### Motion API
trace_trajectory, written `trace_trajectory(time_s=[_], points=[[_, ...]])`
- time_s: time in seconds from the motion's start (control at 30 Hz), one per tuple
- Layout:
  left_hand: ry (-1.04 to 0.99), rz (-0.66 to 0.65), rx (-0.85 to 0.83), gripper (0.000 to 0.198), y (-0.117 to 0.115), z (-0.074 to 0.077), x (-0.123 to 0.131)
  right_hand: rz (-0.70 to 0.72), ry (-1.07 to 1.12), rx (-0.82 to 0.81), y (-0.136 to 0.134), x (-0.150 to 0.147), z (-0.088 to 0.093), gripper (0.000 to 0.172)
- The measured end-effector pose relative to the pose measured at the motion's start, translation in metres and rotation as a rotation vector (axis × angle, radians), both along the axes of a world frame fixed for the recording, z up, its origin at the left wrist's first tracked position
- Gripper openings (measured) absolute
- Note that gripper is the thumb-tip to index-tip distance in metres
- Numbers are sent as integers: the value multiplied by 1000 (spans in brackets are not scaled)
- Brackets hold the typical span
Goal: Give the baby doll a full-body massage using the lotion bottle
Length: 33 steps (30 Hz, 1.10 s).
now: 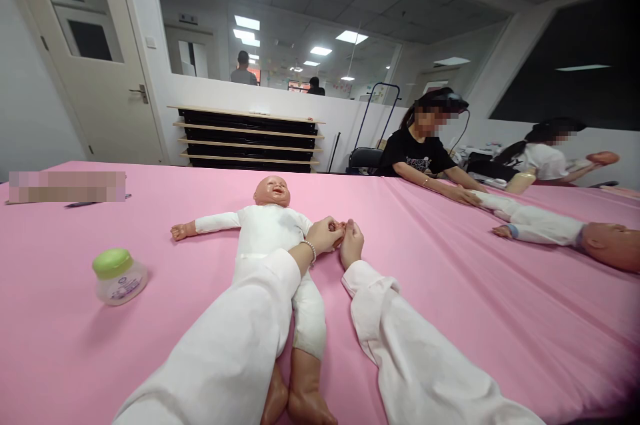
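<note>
Near edge: tan plastic feet of a white cloth-bodied baby doll [273, 230] point toward the wearer; doll lies face up on a pink cloth-covered table [165, 338], head far. Two white long sleeves [225, 331] reach in from the near side, the left one crossing the doll's trunk. Left of the doll, well apart: squat translucent jar with a green lid [120, 277], upright.

Left hand [323, 235], beaded bracelet [311, 250] at wrist: fingers curled, closed around the doll's small tan hand [339, 233], right of its trunk. Right hand [352, 245]: fingers folded in, thumb raised, pressed against that same hand from the right; exact fingertip contact hidden.

Farther right: co-worker in a black T-shirt [425, 151], hands on a second doll [545, 225]. Far wall: dark shelving unit with pale wooden boards [250, 138].
</note>
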<state>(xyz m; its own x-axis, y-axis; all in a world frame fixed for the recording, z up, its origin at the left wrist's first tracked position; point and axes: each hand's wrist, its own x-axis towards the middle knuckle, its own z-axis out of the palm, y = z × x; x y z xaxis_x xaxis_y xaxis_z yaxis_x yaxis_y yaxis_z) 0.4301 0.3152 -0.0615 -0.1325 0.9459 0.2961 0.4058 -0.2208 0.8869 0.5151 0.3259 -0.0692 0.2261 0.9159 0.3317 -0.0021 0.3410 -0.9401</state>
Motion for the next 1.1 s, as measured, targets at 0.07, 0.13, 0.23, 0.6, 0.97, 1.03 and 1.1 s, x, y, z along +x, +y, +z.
trace_trajectory(time_s=[0.07,0.13,0.23,0.6,0.97,1.03,1.1], points=[[9,27,-2,13,-1,1,-2,13,-69,32,-4,0,-2,63],[12,56,3,17,-1,4,-4,54,-138,84,-8,-1,-5,61],[13,71,13,22,-1,6,-7,85,-216,138,-12,-4,-9,53],[166,97,176,36,-24,40,-31,-210,-114,-151,41,31,-17,28],[320,754,125,24,-124,9,-209,-166,-291,-81,49,35,-23,31],[299,905,78,27,-134,-2,-223,-198,-304,-64,49,35,-21,35],[253,1066,25,33,-137,-9,-230,-223,-315,-48,47,35,-20,37]])
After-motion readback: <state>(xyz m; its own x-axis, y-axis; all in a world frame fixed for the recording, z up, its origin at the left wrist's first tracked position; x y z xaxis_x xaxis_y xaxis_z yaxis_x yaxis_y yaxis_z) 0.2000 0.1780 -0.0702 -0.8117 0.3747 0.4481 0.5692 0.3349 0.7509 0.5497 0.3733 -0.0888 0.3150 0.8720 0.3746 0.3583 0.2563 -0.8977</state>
